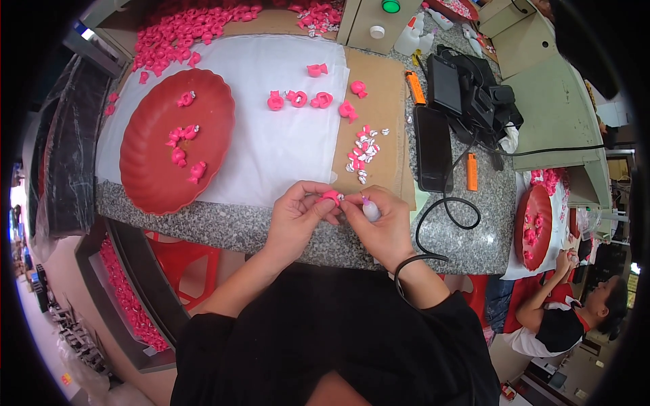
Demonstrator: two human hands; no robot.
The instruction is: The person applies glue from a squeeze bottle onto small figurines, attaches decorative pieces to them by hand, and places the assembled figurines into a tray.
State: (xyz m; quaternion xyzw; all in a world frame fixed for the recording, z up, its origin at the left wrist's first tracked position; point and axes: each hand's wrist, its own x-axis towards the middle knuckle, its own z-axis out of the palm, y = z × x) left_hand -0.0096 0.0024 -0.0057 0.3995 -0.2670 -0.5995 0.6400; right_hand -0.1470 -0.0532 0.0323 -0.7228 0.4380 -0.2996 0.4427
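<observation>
My left hand (298, 215) pinches a small pink plastic piece (331, 197) over the front edge of the granite counter (223, 227). My right hand (380, 223) grips a small white squeeze bottle (371, 210) whose thin nozzle points at the pink piece. A little pile of small white and pink bits (363, 152) lies on the brown cardboard (382, 101) just beyond my hands. Several finished pink pieces (298, 99) sit on the white sheet (264, 135). A red scalloped plate (172, 142) at the left holds several more pink pieces.
A heap of pink pieces (179, 30) lies at the back left. A black phone (432, 149), two orange lighters (472, 172), a black device with cables (474, 91) and white bottles (412, 39) stand to the right. Another person (569, 311) works at a neighbouring table with a red plate (533, 227).
</observation>
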